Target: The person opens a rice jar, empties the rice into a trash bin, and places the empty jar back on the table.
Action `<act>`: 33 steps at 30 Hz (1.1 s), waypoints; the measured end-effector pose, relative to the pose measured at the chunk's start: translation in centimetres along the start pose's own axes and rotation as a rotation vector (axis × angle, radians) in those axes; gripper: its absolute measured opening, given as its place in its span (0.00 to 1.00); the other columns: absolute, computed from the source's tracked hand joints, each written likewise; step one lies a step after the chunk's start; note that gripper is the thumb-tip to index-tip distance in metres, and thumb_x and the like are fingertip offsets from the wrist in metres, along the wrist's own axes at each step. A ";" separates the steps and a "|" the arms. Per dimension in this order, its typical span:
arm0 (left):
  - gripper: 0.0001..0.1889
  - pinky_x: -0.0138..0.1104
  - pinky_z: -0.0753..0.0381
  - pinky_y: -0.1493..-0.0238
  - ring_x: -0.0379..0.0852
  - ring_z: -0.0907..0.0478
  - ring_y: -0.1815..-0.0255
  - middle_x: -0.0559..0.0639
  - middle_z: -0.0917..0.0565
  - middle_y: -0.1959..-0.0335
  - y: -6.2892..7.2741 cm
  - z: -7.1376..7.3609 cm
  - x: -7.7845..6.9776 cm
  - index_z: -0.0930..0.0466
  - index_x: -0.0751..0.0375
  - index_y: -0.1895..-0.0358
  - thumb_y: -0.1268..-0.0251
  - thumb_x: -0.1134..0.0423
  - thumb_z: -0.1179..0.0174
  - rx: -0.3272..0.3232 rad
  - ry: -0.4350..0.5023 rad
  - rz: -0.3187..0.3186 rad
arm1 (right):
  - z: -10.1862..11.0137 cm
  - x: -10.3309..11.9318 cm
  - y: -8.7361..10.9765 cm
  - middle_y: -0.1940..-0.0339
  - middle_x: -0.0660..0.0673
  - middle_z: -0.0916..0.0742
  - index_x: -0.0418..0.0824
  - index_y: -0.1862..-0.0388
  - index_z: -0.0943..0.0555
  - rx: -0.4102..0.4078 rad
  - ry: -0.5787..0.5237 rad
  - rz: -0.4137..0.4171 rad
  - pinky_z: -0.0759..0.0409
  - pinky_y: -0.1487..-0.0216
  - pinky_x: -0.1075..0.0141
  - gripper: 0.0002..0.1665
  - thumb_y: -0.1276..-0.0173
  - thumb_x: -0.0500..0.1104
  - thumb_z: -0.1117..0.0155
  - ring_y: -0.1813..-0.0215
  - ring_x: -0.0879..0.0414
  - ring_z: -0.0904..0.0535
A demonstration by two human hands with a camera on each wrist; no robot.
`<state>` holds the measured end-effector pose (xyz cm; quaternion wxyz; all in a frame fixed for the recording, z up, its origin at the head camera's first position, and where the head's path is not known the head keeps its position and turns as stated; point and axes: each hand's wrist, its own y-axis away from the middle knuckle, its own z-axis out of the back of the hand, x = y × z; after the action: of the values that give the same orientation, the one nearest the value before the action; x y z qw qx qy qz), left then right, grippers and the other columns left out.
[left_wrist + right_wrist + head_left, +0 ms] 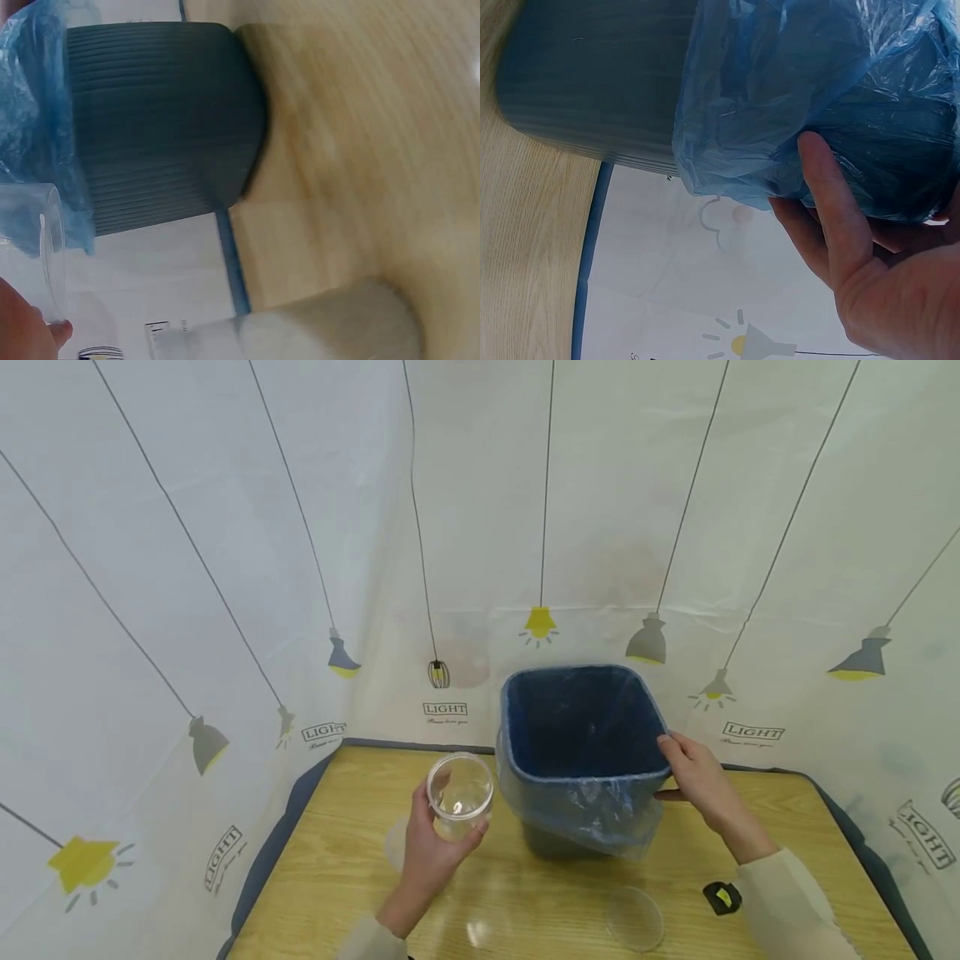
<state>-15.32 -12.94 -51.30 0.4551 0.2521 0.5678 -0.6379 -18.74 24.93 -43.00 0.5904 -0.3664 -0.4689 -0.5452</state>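
My left hand (435, 860) grips a clear plastic cup (461, 787) by its side, and the cup's round open mouth faces up. Only a little of that hand (30, 330) and part of the cup (30, 225) show in the left wrist view. My right hand (701, 781) holds the right rim of a dark trash bin (558, 843). A thin blue plastic bag (600, 814) lines the bin and folds down over its outside. In the right wrist view, fingers (832, 202) press against the bag (742, 112) below the rim.
A clear round lid (634, 920) lies in front of the bin. Right of it is a small black object (722, 898) with a yellow label. A whitish, cylinder-shaped container (337, 330) stands near my left hand. Lamp-printed sheeting (465, 527) surrounds the wooden table (322, 877).
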 end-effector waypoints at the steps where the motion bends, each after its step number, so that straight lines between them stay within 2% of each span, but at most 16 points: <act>1: 0.49 0.61 0.29 0.34 0.59 0.27 0.32 0.63 0.26 0.32 0.4 -0.2 0.3 0.36 0.65 0.27 0.54 0.63 0.18 -0.005 0.002 0.009 | 0.0 0.0 0.0 0.19 0.20 0.49 0.21 0.20 0.53 0.001 0.001 -0.003 0.14 0.52 0.44 0.39 0.12 0.52 0.66 0.20 0.25 0.52; 7: 0.47 0.62 0.28 0.35 0.61 0.27 0.32 0.58 0.26 0.32 3.2 -1.2 2.4 0.36 0.60 0.28 0.52 0.60 0.19 0.033 0.012 0.068 | 0.1 0.1 0.1 0.19 0.20 0.51 0.21 0.19 0.57 -0.005 0.003 -0.019 0.14 0.50 0.46 0.41 0.12 0.53 0.66 0.20 0.24 0.53; 12: 0.47 0.62 0.36 0.30 0.61 0.31 0.27 0.56 0.27 0.29 5.4 -1.8 4.0 0.35 0.56 0.27 0.51 0.59 0.19 0.101 0.062 0.155 | 0.2 0.0 0.2 0.19 0.20 0.49 0.21 0.19 0.54 -0.026 -0.006 -0.025 0.13 0.51 0.50 0.44 0.13 0.56 0.63 0.20 0.24 0.52; 15: 0.47 0.60 0.39 0.28 0.57 0.32 0.26 0.51 0.26 0.29 6.3 -2.1 4.8 0.33 0.52 0.27 0.53 0.57 0.18 0.102 0.051 0.199 | 0.2 -0.2 0.2 0.19 0.21 0.47 0.23 0.19 0.52 -0.038 -0.024 -0.037 0.13 0.52 0.53 0.46 0.14 0.59 0.59 0.21 0.25 0.48; 18: 0.46 0.56 0.34 0.30 0.58 0.28 0.31 0.47 0.23 0.31 7.1 -2.3 5.7 0.30 0.48 0.28 0.55 0.55 0.17 0.082 0.015 0.218 | 0.2 -0.4 0.1 0.19 0.22 0.46 0.24 0.19 0.52 -0.044 -0.020 -0.042 0.13 0.49 0.53 0.48 0.15 0.61 0.58 0.21 0.26 0.47; 20: 0.46 0.52 0.30 0.34 0.61 0.25 0.34 0.49 0.22 0.32 7.6 -2.5 6.3 0.29 0.48 0.28 0.55 0.55 0.16 0.079 -0.001 0.222 | 0.2 -0.6 0.2 0.19 0.22 0.46 0.24 0.18 0.52 -0.055 0.011 -0.035 0.15 0.46 0.51 0.49 0.15 0.62 0.59 0.21 0.26 0.47; 23: 0.47 0.52 0.26 0.38 0.66 0.24 0.37 0.57 0.22 0.33 8.1 -2.7 7.2 0.30 0.49 0.28 0.55 0.56 0.17 0.089 0.000 0.236 | 0.3 -0.9 0.2 0.19 0.22 0.44 0.24 0.19 0.51 -0.077 0.078 -0.019 0.20 0.39 0.46 0.49 0.15 0.63 0.61 0.21 0.27 0.45; 27: 0.48 0.61 0.28 0.37 0.69 0.26 0.34 0.63 0.24 0.33 8.8 -2.9 8.0 0.33 0.49 0.27 0.54 0.57 0.17 0.108 -0.019 0.294 | 0.3 -1.1 0.3 0.20 0.22 0.42 0.24 0.19 0.49 -0.096 0.132 0.005 0.28 0.33 0.38 0.48 0.15 0.64 0.63 0.22 0.27 0.42; 30: 0.48 0.62 0.31 0.32 0.67 0.28 0.30 0.62 0.26 0.31 9.1 -3.0 8.5 0.35 0.50 0.26 0.53 0.59 0.18 0.123 -0.018 0.339 | 0.4 -1.3 0.5 0.20 0.22 0.42 0.24 0.19 0.49 -0.109 0.145 0.038 0.37 0.29 0.34 0.48 0.15 0.63 0.64 0.21 0.27 0.45; 33: 0.48 0.57 0.34 0.28 0.62 0.31 0.27 0.59 0.27 0.29 9.4 -3.2 8.9 0.35 0.52 0.27 0.53 0.60 0.18 0.126 0.005 0.365 | 0.4 -1.6 0.6 0.19 0.24 0.41 0.24 0.20 0.47 -0.118 0.124 0.073 0.43 0.27 0.32 0.45 0.14 0.61 0.67 0.20 0.28 0.48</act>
<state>-11.91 -11.93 -64.12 0.5452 0.3805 0.4728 -0.5782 -18.18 25.91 -44.37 0.6153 -0.3830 -0.3850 -0.5714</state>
